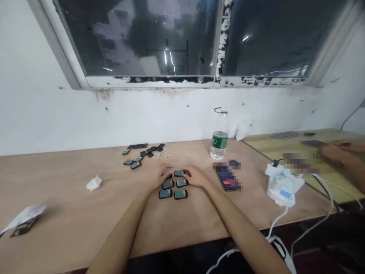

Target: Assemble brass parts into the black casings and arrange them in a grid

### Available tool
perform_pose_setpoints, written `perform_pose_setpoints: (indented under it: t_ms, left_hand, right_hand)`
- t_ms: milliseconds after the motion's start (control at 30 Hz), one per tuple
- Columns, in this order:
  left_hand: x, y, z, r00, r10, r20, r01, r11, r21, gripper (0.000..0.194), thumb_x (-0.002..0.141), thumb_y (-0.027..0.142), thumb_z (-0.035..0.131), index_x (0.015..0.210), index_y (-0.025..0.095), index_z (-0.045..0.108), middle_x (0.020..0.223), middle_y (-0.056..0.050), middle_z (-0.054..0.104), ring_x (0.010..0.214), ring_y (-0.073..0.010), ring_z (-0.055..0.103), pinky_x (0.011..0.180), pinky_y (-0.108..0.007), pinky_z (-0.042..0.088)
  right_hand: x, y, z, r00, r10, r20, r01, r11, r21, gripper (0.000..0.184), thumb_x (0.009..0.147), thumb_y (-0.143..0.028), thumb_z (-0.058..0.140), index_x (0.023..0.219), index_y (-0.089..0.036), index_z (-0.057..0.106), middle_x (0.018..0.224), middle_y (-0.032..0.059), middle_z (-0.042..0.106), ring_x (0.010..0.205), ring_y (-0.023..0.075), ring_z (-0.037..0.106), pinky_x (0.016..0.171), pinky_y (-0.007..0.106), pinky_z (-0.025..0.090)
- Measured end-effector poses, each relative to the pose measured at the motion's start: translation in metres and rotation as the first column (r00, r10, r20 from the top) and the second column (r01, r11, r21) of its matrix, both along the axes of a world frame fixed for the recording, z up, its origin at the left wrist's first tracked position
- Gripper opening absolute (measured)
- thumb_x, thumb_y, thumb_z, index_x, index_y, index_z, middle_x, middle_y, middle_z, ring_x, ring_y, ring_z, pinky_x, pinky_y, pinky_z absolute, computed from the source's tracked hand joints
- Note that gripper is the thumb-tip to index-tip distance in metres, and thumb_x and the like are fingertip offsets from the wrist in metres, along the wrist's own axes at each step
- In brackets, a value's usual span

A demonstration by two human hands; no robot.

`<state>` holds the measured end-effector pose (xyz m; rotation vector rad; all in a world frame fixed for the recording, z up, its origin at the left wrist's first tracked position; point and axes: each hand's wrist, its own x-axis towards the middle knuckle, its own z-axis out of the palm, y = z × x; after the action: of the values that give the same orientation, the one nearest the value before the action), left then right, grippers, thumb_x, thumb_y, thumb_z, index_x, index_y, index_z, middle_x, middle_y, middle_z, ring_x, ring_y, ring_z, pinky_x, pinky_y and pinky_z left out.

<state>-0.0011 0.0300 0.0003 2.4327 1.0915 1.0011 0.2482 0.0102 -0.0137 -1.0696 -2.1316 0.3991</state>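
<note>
Small black rounded devices with grey-green faces lie on the table in two short columns between my forearms. My left hand [160,176] is at the top of the left column, its fingers curled over a black device [169,177] that they mostly cover. Beside it, my right hand [195,176] has its thumb and fingers at the right edge of the top right device [178,173]. Nearer to me lie a middle left device [168,184], a middle right device [181,183], a front left device [165,194] and a front right device [180,194]. Slight blur softens the fingertips.
Behind my left hand are more devices [136,165], several black pieces [138,146] and small white bits [161,153]. A water bottle [219,140], phone [227,177] and white power strip [282,188] with cables stand right. Crumpled tissue [94,183] lies left. Another person's hands [339,150] are far right.
</note>
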Motion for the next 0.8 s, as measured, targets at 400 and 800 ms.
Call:
perform_pose_setpoints:
  t_ms: [400, 800]
  left_hand:
    - [0.035, 0.004, 0.001, 0.966, 0.007, -0.26, 0.001, 0.999, 0.032, 0.01, 0.088, 0.033, 0.074, 0.093, 0.027, 0.081, 0.099, -0.003, 0.082, 0.092, -0.024, 0.073, 0.098, -0.039, 0.05]
    - [0.036, 0.003, 0.0, 0.969, -0.012, -0.248, 0.021, 0.999, 0.034, 0.009, 0.086, 0.034, 0.075, 0.086, 0.027, 0.082, 0.09, -0.001, 0.083, 0.082, -0.023, 0.075, 0.087, -0.034, 0.054]
  right_hand:
    - [-0.005, 0.005, 0.003, 0.996, -0.088, -0.019, 0.086, 0.993, -0.076, 0.011, 0.081, -0.01, 0.064, 0.081, -0.02, 0.07, 0.072, 0.0012, 0.066, 0.066, 0.0162, 0.054, 0.064, 0.027, 0.039]
    - [-0.009, 0.006, 0.005, 0.996, -0.056, -0.067, 0.054, 0.998, -0.041, 0.018, 0.073, -0.006, 0.062, 0.083, -0.02, 0.057, 0.076, -0.001, 0.06, 0.07, 0.0153, 0.052, 0.065, 0.025, 0.04]
